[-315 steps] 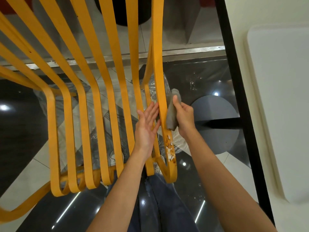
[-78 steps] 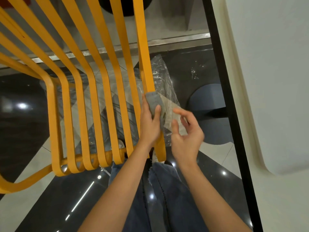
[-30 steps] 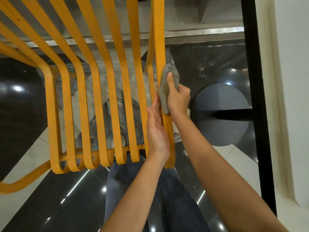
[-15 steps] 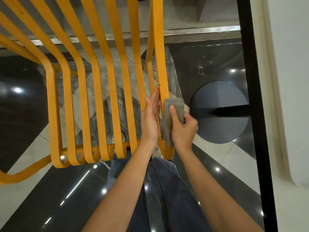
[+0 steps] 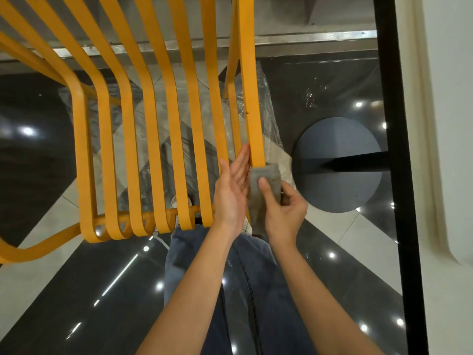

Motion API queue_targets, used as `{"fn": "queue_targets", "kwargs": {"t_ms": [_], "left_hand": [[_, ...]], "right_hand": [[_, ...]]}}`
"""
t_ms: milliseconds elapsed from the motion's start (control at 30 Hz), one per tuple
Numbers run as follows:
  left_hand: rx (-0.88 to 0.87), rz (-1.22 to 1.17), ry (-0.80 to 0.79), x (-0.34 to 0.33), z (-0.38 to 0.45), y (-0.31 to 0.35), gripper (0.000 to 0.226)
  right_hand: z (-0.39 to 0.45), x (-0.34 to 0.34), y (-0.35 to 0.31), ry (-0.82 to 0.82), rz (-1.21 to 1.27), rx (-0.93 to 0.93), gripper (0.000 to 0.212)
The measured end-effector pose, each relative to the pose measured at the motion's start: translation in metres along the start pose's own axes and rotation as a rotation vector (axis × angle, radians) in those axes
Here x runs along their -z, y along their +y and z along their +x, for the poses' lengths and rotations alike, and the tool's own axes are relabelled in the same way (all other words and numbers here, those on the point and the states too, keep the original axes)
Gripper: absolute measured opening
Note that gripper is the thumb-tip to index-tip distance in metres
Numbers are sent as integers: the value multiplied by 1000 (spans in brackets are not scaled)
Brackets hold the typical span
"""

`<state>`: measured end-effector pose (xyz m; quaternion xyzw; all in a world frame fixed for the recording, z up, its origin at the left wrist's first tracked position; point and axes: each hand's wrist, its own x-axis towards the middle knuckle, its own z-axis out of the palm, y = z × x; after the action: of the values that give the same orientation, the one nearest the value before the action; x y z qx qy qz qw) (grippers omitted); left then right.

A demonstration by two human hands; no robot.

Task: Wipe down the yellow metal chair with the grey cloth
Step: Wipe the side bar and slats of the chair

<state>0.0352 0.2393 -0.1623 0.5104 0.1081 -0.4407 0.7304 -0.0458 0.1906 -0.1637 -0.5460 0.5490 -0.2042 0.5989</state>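
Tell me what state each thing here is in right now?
Yellow chair: slats bare, right-most slat being wiped.
Grey cloth: wrapped round the right-most slat.
Right hand: grips the cloth.
Left hand: fingers straight, flat against the slat.
Plastic sheet: crumpled on the floor beneath.

The chair [image 5: 176, 119] is flat metal strip painted yellow, smooth with a soft sheen. The cloth [image 5: 263, 175] wrapped over the rightmost slat is grey, matt and slightly fuzzy. Beneath lies a sheet of clear plastic film [image 5: 258, 116], crinkled and glinting. The floor [image 5: 76, 290] is polished tile, dark and pale, glossy enough to mirror ceiling lights. A round table base [image 5: 340, 180] looks matt dark grey. The trousers [image 5: 245, 290] are blue denim.
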Motion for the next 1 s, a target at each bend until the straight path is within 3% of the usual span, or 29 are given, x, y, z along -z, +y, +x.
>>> {"fn": "queue_targets", "kwargs": {"t_ms": [67,167,300,400,467,567,667,800,933,1000], "left_hand": [[1,14,-22,3,1,1,60],[7,27,-29,4,2,0,60],[6,35,-20,1,0,2,59],[11,69,-34,2,0,2,59],[15,81,-35,3,-1,2,61],[23,30,-40,1,-4,5,63],[11,13,-28,-2,-5,3,62],[9,-6,-38,-1,-5,-2,62],[10,-50,-74,4,-4,-2,65],[11,-57,-89,6,-3,-3,65]], "right_hand": [[12,-2,-5,30,20,4,11],[13,8,-3,-59,48,-32,3],[-6,17,9,-172,-63,17,36],[5,10,1,-87,-8,32,12],[16,11,0,-61,37,-6,10],[10,28,12,-164,77,-72,7],[-11,36,26,-233,4,29,36],[-1,21,23,-78,76,103,4],[5,36,40,-145,159,-78,9],[2,51,54,-251,176,-166,30]]}}
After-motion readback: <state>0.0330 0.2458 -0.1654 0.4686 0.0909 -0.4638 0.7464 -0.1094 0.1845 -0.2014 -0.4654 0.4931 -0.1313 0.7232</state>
